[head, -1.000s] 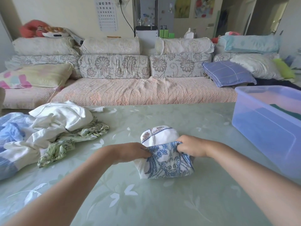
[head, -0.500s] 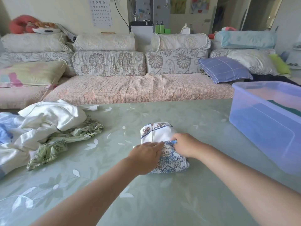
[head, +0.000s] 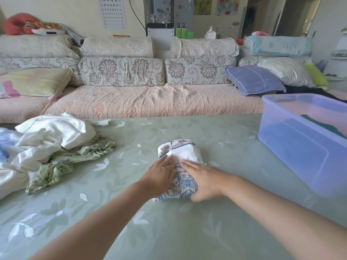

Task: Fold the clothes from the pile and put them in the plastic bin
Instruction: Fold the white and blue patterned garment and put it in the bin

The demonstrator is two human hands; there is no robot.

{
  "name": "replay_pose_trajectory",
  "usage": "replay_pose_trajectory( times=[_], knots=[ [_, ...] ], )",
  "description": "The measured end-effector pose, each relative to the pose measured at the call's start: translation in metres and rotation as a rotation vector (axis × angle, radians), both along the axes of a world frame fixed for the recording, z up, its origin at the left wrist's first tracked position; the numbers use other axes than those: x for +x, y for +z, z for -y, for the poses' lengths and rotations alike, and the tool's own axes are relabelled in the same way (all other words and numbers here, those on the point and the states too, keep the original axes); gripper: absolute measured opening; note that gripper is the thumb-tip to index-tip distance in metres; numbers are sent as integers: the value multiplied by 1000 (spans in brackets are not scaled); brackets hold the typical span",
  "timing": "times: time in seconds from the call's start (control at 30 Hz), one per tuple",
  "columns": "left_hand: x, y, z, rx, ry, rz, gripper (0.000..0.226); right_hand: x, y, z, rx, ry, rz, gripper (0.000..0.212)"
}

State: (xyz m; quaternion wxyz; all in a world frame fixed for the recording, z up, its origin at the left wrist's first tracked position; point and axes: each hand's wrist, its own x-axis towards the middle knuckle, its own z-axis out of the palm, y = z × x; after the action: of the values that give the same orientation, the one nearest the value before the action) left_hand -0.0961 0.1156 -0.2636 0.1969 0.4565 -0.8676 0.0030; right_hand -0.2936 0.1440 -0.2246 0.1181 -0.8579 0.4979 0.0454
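A small folded garment (head: 183, 151), white with blue and brown floral print, lies in the middle of the green table (head: 169, 231). My left hand (head: 159, 177) lies flat on its left side with straight fingers. My right hand (head: 201, 178) presses flat on its right side, fingers pointing forward. The pile of unfolded clothes (head: 47, 147), white, pale blue and green-patterned, sits at the table's left. The translucent blue plastic bin (head: 293, 145) stands at the right with dark green cloth inside.
Beyond the table's far edge runs a long sofa (head: 150, 104) with floral cushions and a blue checked pillow (head: 254, 79). Bare tabletop lies between the folded garment and the bin, and in front of my arms.
Both hands pinched the garment's near edge and folded it forward. They have let go and now lie flat on top of the folded bundle, which is more compact.
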Motion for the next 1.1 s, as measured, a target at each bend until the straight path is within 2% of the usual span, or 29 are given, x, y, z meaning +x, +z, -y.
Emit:
replay_pose_trajectory(
  times=[0.07, 0.13, 0.17, 0.27, 0.3, 0.37, 0.43, 0.47, 0.5, 0.57, 0.63, 0.7, 0.77, 0.87, 0.93, 1.03, 1.1],
  knots=[
    [6, 5, -5, -82, 65, 21, 52, 1, -2, -1, -26, 1, -28, 112],
    [10, 9, -16, -132, -26, 49, 50, 1, -2, -3, -55, -11, -27, 111],
    [12, 8, -19, -94, -71, 76, 54, 2, -1, -4, -59, -23, -21, 110],
    [16, 2, -28, 122, -51, 144, 93, 6, 0, -8, -77, -32, -30, 98],
    [16, 0, -29, 159, -29, 125, 95, 7, 0, -7, -71, -48, -19, 90],
    [13, 6, -30, 217, 10, 44, 78, 7, 4, -3, -61, -82, 15, 60],
    [11, 25, -32, 251, 42, 26, 47, 3, 18, -1, -21, -112, 12, 23],
    [11, 35, -33, 302, 43, 17, 30, -1, 28, -2, 31, -132, 24, 11],
    [11, 46, -33, 399, 40, 0, 20, -5, 38, -3, 97, -150, 65, 13],
    [12, 61, -31, 611, 23, -43, 27, -14, 50, -3, 214, -201, 170, 20],
    [14, 63, -25, 714, 32, -99, 35, -18, 53, -4, 234, -239, 214, 17],
    [18, 59, -16, 766, 46, -222, 35, -19, 49, 3, 109, -242, 154, 54],
    [22, 55, -6, 789, 90, -339, 33, -16, 41, 12, -49, -226, 156, 55],
    [25, 52, 8, 637, 202, -251, 21, -11, 23, 23, -171, -207, 162, 43],
    [20, 48, 13, 399, 277, -122, 29, -6, 8, 29, -271, -216, 167, 39],
    [1, 40, 13, -24, 197, -84, 38, 1, -9, 39, -455, -214, 201, 35],
    [-14, 33, 11, -105, 122, -61, 41, 6, -15, 47, -504, -185, 228, 31]
  ],
)
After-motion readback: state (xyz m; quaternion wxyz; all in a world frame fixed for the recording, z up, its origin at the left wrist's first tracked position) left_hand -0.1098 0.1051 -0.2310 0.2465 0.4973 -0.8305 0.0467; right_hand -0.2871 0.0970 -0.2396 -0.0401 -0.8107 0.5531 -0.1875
